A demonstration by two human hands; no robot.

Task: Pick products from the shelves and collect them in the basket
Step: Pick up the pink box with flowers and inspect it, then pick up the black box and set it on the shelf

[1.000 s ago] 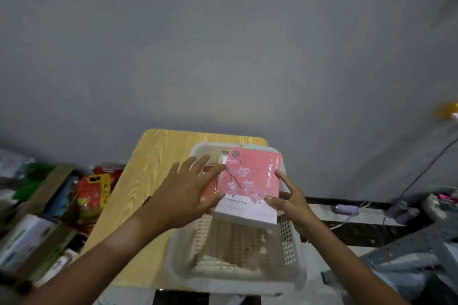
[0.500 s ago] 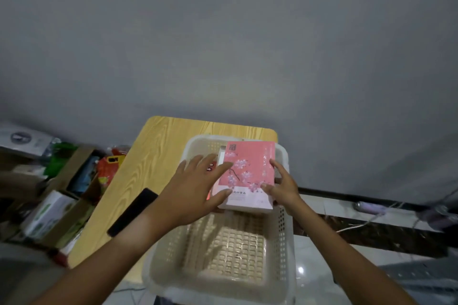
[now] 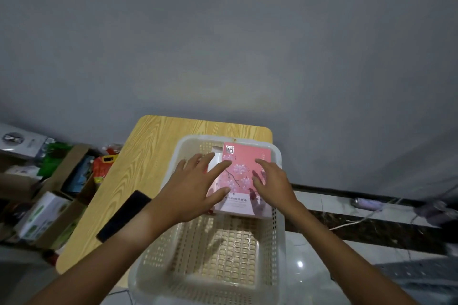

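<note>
Basket of pale perforated plastic sits on the right part of a wooden worktop, its near end reaching past the worktop's near edge. Left of the worktop, on the floor, open cardboard boxes hold packets and cartons, too blurred to name. A pink box printed with blossoms lies flat in the far end of the basket, against its far and right walls; something white shows just beside it on the left. A dark phone lies on the worktop, just left of the basket. Over the box, the left hand has its grip spread, straight fingers on the box's left edge. The right hand also rests spread fingers on the box's right part.
</note>
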